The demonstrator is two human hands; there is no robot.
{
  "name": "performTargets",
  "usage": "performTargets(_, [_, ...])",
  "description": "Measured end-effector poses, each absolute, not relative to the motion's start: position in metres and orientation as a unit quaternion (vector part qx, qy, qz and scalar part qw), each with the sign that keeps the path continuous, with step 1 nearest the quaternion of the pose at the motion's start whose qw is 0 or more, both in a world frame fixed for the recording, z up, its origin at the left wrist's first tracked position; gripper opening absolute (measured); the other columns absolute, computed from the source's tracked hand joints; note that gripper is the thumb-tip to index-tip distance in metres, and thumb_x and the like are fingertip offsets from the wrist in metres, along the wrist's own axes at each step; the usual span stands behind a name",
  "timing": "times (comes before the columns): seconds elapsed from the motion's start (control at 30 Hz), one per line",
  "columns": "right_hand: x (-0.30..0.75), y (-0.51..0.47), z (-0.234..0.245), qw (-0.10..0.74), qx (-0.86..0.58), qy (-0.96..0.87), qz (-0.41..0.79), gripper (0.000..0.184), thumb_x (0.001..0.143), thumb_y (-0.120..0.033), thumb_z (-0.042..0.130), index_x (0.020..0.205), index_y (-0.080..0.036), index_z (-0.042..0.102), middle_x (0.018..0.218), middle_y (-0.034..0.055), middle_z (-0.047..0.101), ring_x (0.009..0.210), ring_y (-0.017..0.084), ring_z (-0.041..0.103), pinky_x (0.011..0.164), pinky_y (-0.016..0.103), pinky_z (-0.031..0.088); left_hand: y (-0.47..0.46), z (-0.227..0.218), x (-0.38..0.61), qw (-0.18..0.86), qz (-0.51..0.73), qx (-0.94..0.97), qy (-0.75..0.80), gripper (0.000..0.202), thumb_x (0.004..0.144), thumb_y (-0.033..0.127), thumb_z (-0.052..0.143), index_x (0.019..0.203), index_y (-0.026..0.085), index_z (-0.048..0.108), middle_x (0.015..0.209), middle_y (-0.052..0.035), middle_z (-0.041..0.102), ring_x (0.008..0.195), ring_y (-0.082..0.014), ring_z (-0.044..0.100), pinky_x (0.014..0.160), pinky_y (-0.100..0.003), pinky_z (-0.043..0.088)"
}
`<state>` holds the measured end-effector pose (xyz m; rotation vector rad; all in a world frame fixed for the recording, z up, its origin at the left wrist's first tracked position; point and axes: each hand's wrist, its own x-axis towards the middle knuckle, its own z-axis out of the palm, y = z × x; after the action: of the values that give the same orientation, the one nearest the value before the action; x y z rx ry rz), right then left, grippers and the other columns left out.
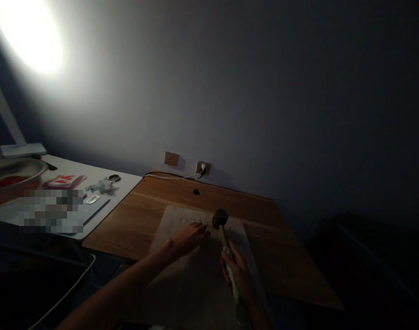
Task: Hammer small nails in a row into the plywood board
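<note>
My right hand (pixel 241 268) is wrapped around the handle of a mallet (pixel 220 219), whose dark, blocky head is raised over a pale wooden board (pixel 209 284). My left hand (pixel 191 236) rests on the board with its fingers curled in. A small shiny metal piece (pixel 206 224), like a nail, stands at its fingertips; the dim light hides its exact kind. Another shiny metal piece (pixel 193 221) shows just behind the knuckles. Along the far part of the board runs a row of small dark marks.
The board lies on a brown wooden table (pixel 281 256) against the wall. Behind are a wall socket (pixel 203 167) with a plug and cables. To the left, a white table (pixel 127 183) bears a lamp (pixel 22 149), a clear tub (pixel 34 169), a red packet (pixel 65 181) and a tape roll (pixel 115 178).
</note>
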<state>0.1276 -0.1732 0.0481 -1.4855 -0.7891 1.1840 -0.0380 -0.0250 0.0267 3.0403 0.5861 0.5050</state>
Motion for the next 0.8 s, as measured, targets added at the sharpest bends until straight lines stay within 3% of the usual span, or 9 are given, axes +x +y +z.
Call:
performTargets(0.13, [0.125,-0.173,0.044,0.517,-0.612,-0.331,0.499,0.081,0.079,-0.055,0.069,0.147,-0.022,0.040,0.069,-0.0069,0.055,0.035,0.005,0.039,0.029,0.016,0.029,-0.003,0.026,-0.062,0.132,0.235,0.912,0.308,0.028,0.087,0.006,0.050,0.102,0.020,0.070,0.102,-0.0073,0.067,0.086,-0.0162,0.064,0.077,-0.024,0.050])
performTargets(0.27, [0.122,-0.170,0.042,0.510,-0.617,-0.333,0.498,0.078,0.079,-0.054,0.069,0.146,-0.022,0.043,0.070,-0.0062,0.055,0.036,0.005,0.040,0.029,0.016,0.030,0.021,0.019,-0.081,0.217,0.304,0.842,0.389,0.028,0.080,0.006,0.052,0.093,0.017,0.074,0.092,-0.0060,0.074,0.083,-0.0161,0.067,0.078,-0.024,0.051])
performTargets(0.57, [0.108,-0.163,0.046,0.497,-0.609,-0.349,0.510,0.072,0.084,-0.052,0.065,0.147,-0.023,0.042,0.071,-0.0064,0.053,0.037,0.005,0.041,0.030,0.015,0.029,0.018,0.013,-0.080,0.204,0.304,0.835,0.410,0.031,0.078,0.005,0.053,0.095,0.017,0.076,0.094,-0.0077,0.075,0.086,-0.0179,0.068,0.081,-0.026,0.051])
performTargets(0.8, [0.098,-0.152,0.048,0.488,-0.591,-0.371,0.524,0.080,0.081,-0.056,0.066,0.149,-0.023,0.039,0.071,-0.0070,0.053,0.037,0.004,0.040,0.030,0.016,0.030,0.018,0.008,-0.079,0.189,0.310,0.843,0.396,0.030,0.077,0.005,0.054,0.095,0.017,0.075,0.091,-0.0076,0.073,0.084,-0.0178,0.067,0.079,-0.025,0.050])
